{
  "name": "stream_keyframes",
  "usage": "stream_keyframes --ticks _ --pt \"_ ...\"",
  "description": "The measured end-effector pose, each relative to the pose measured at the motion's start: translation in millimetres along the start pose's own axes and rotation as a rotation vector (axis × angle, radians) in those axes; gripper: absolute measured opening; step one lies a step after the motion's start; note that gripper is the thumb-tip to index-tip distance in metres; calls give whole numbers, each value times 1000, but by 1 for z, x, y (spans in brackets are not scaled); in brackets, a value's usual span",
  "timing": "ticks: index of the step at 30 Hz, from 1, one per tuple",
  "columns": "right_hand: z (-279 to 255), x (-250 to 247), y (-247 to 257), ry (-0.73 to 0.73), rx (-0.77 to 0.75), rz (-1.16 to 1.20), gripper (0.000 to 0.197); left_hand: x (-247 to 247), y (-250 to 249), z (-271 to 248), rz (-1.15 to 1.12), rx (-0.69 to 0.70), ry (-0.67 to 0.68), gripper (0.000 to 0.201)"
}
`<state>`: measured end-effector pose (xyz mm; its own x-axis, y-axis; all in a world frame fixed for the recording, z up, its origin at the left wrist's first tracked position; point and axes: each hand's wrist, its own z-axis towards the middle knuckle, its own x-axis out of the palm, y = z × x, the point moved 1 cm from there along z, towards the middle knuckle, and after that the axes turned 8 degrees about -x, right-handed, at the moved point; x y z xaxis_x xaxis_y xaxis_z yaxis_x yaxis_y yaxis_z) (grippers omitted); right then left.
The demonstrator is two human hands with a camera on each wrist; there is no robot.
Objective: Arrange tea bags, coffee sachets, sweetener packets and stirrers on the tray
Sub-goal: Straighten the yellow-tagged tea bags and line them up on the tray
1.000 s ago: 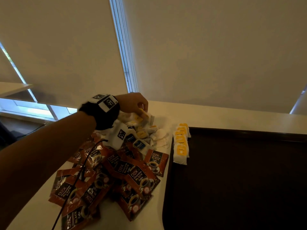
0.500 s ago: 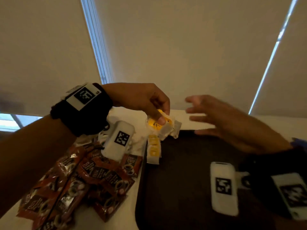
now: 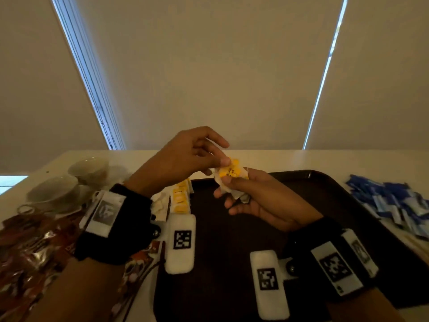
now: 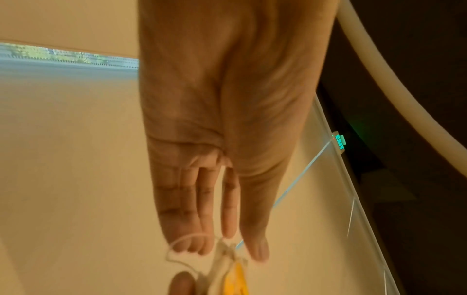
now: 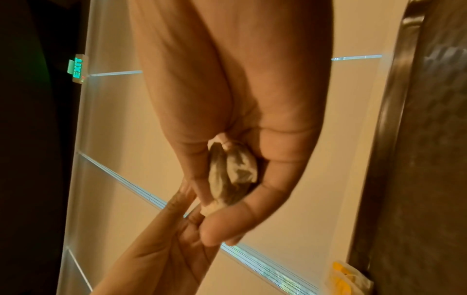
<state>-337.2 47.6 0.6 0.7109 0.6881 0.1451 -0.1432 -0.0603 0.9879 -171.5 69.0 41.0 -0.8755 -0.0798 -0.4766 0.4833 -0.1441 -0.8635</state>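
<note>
Two hands meet on one small bunch of tea bags [image 3: 231, 176], held in the air over the far left part of the tray [image 3: 325, 194]. The right hand [image 3: 262, 201] cups the bunch from below, its fingers [image 3: 228, 194] curled round the white paper; the right wrist view shows a bag wedged between thumb and palm. The left hand [image 3: 185, 159] comes from above and pinches the yellow tag at the top with thumb and forefinger, its other fingers raised. How many bags are in the bunch I cannot tell.

Along the tray's left edge a short row of bags [image 3: 180, 198] with yellow tags already lies. The rest of the tray's dark floor shows nothing else that I can make out. Left of it, on the pale surface [image 3: 348, 161], coffee sachets [image 3: 30, 247] lie in a loose brown heap, with two cups [image 3: 69, 184] behind them. Right of the tray sits a pile of blue packets [image 3: 399, 205], probably the sweetener.

The step in hand looks like the tea bags: separating one from the bunch to add to the row. The next move calls for a light pull on the tag so strings do not tangle, then laying the bag down beside the last one, tag up.
</note>
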Motion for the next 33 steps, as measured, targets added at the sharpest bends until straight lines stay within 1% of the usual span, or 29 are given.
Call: stream_keyframes --ticks 2,3,7,11,13,14,17,18,20,22,25,27,29,31,33 --pt "4 0 -1 1 -1 16 17 1 9 -1 -12 13 -103 23" --pt "7 0 -1 5 -7 21 17 1 13 -1 -11 14 -126 20" --pt "20 5 0 7 -38 34 19 0 20 2 -29 12 -120 19" --pt "31 11 -2 -24 -63 88 17 -8 25 4 -70 -17 -200 26" --pt "31 12 -4 -35 -64 139 21 -11 25 1 -48 -23 -222 28" --pt "31 12 -5 -38 -61 164 26 -12 24 0 -30 -30 -210 30" --pt "32 11 -8 -54 -27 245 43 -10 22 -1 11 -80 -112 39" --pt "33 10 -9 -62 -15 264 46 -7 23 0 33 -98 -80 38" --pt "34 8 -9 -81 -9 277 49 -1 25 2 73 -118 -48 26" --pt "33 7 -9 -105 -13 266 46 1 26 3 77 -114 -56 16" --pt "32 6 -8 -153 -16 253 36 0 25 1 35 -89 -59 12" --pt "31 5 -8 -165 -19 256 33 0 24 0 3 -81 -63 11" --pt "30 5 -8 -172 -30 247 31 1 23 0 -30 -86 -62 14" --pt "30 6 -9 -173 -42 243 30 3 22 0 -48 -85 -75 22" --pt "30 7 -10 -174 -47 244 32 6 20 0 -6 -45 -117 27"
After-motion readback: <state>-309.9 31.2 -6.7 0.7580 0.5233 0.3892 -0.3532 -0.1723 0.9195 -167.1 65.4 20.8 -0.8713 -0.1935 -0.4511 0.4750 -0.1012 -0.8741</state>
